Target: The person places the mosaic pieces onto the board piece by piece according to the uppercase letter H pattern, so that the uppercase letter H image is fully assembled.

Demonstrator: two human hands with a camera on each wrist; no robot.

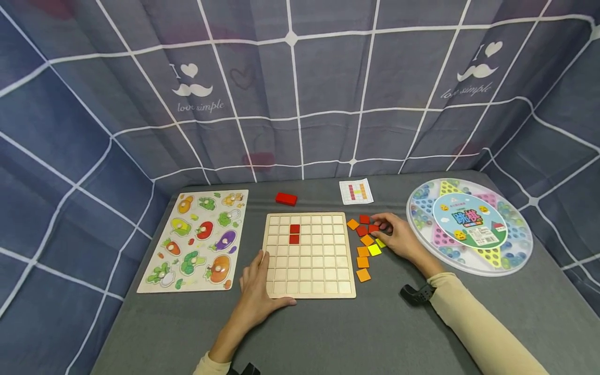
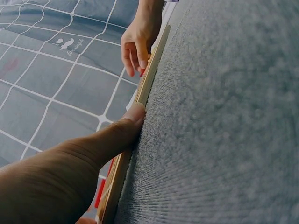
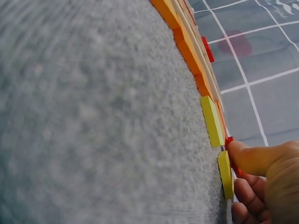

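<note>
A square wooden grid board [image 1: 310,273] lies on the table, with two red square tiles set one below the other in its upper part. My left hand [image 1: 255,289] rests at the board's near left corner, fingers along the left edge. Its thumb [image 2: 117,135] touches the near edge in the left wrist view. To the right of the board, my right hand [image 1: 398,237] pinches a red tile [image 1: 373,228] between thumb and fingertips. Loose orange tiles [image 1: 363,262], yellow tiles [image 1: 374,250] and other red tiles [image 1: 362,231] lie around those fingertips.
A small printed pattern card [image 1: 356,191] and a red block [image 1: 286,199] lie behind the board. On the left is a vegetable puzzle board [image 1: 194,242]. A round game board [image 1: 470,226] sits at the right, close beside my right hand. Curtains surround the table.
</note>
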